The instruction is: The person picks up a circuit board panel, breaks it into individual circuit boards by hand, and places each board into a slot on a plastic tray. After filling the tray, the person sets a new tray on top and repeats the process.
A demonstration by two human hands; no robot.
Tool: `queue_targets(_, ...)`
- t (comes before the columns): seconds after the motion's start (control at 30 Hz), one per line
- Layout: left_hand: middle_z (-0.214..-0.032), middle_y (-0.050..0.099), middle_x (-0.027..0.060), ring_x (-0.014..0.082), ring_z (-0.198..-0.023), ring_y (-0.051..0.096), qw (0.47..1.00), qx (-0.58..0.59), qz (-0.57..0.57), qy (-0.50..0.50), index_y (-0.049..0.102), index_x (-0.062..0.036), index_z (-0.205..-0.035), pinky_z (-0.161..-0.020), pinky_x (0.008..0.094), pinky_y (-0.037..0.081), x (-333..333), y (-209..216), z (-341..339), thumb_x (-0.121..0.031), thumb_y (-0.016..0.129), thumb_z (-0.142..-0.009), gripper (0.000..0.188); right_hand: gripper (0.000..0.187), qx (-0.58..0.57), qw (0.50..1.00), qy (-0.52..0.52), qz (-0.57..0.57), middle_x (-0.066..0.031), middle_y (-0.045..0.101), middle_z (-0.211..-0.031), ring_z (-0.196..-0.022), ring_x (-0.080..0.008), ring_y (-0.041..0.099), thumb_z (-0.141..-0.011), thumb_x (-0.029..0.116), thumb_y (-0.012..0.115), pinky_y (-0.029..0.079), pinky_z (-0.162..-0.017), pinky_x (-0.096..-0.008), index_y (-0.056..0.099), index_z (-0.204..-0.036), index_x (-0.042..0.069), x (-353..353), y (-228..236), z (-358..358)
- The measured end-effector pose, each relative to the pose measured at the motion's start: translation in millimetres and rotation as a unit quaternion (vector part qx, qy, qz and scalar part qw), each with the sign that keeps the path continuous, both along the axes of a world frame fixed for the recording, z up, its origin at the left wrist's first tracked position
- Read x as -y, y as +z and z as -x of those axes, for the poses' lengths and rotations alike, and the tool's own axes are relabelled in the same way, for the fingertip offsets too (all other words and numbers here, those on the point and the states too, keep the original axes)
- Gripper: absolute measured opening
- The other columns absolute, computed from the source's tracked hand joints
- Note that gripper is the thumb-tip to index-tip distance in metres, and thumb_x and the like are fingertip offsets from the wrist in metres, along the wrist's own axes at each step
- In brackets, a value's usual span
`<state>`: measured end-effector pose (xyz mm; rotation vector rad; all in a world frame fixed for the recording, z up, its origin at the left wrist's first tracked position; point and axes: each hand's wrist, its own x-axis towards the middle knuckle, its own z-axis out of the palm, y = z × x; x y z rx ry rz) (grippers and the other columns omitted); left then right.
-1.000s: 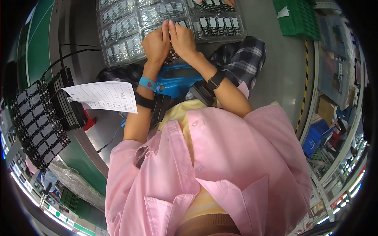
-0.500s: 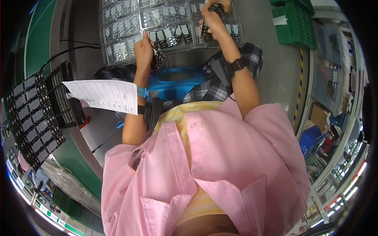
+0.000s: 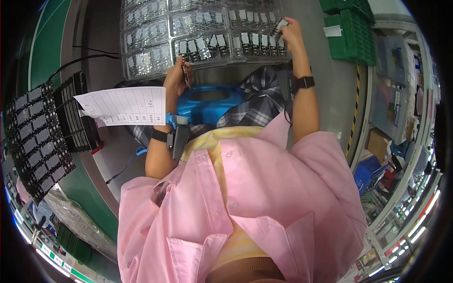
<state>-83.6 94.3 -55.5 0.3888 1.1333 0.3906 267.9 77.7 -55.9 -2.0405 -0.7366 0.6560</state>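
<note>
My left hand (image 3: 175, 79) is closed on a small dark circuit board piece (image 3: 186, 75), turned nearly edge-on; I cannot tell whether it is one board or several. It is just off the near edge of a clear plastic tray (image 3: 203, 62). Between finger and thumb, my right hand (image 3: 293, 37) pinches a small circuit board (image 3: 281, 27) with a pale label, above the tray's right edge. Rows of similar circuit boards (image 3: 219, 43) with white or grey faces lie in the tray's compartments.
On the left, a black rack (image 3: 78, 113) stands beside a large panel of joined boards (image 3: 40, 137). A printed paper sheet (image 3: 125, 106) covers part of my left forearm. A blue stool (image 3: 207, 101) is between my knees. Green crates (image 3: 349, 35) are stacked at right.
My right hand has moved right and away from the tray's middle, now with a board in its fingertips. My left hand has turned its piece edge-on. Fingers at the top edge have left view.
</note>
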Motion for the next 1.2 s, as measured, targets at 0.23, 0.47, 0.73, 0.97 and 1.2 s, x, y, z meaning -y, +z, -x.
queue_targets(0.23, -0.053, 0.038, -0.0025, 0.0093, -0.043, 0.032, 0.995, -0.079, -0.068, -0.002, 0.042, -0.0121, -0.066, -0.038, 0.0219, 0.026, 7.5, 19.1, -16.0, -0.044, 0.033, -0.084, 0.038, 0.037, 0.256, 0.945, 0.199, -0.048, -0.0126, 0.054, -0.089, -0.070, -0.0245, 0.055, -0.064, 0.001, 0.057, 0.044, -0.065, -0.0307, 0.055, -0.099, 0.011, -44.8, -23.1, -37.7)
queue_targets(0.47, -0.053, 0.048, 0.0050, 0.0168, -0.046, 0.044, 0.915, -0.214, -0.335, -0.073, 0.045, -0.0067, -0.069, -0.041, 0.0269, 0.032, -0.6, 33.3, -28.4, -0.036, 0.034, -0.086, 0.036, 0.028, 0.630, 0.752, 0.157, -0.111, -0.0128, 0.055, -0.083, -0.072, -0.0281, 0.054, -0.068, 0.007, 0.056, 0.043, -0.066, -0.0341, 0.057, -0.096, 0.012, -19.8, 6.3, -14.2)
queue_targets(0.73, -0.064, 0.054, 0.0204, 0.0371, -0.060, 0.053, 0.639, -0.400, -0.637, -0.161, 0.046, -0.0025, -0.085, -0.052, 0.0425, 0.040, 4.7, 73.8, -75.1, -0.018, 0.039, -0.085, 0.017, 0.034, -0.202, 0.931, 0.295, -0.067, -0.0043, 0.055, -0.061, -0.055, -0.0132, 0.048, -0.082, 0.030, 0.045, 0.042, -0.056, -0.0258, 0.057, -0.082, -0.001, 35.2, 45.7, 160.8)
queue_targets(0.97, -0.071, 0.055, 0.0207, 0.0388, -0.066, 0.053, 0.656, -0.338, -0.675, -0.006, 0.043, -0.0014, -0.095, -0.056, 0.0436, 0.041, 16.3, 66.9, -72.8, -0.020, 0.039, -0.084, 0.022, 0.031, -0.019, 0.991, 0.076, -0.108, -0.0207, 0.051, -0.064, -0.058, -0.0365, 0.049, -0.082, 0.029, 0.044, 0.037, -0.049, -0.0391, 0.055, -0.072, 0.002, 40.6, 30.4, 213.0)
queue_targets(1.2, -0.056, 0.051, 0.0216, 0.0404, -0.054, 0.050, 0.729, -0.434, -0.523, -0.076, 0.045, -0.0032, -0.071, -0.046, 0.0468, 0.036, 24.7, 62.9, -63.9, -0.032, 0.040, -0.083, 0.031, 0.030, 0.088, 0.987, 0.062, -0.121, -0.0191, 0.053, -0.065, -0.063, -0.0357, 0.051, -0.084, 0.029, 0.039, 0.037, -0.054, -0.0420, 0.052, -0.079, 0.002, 33.7, 38.8, 223.1)
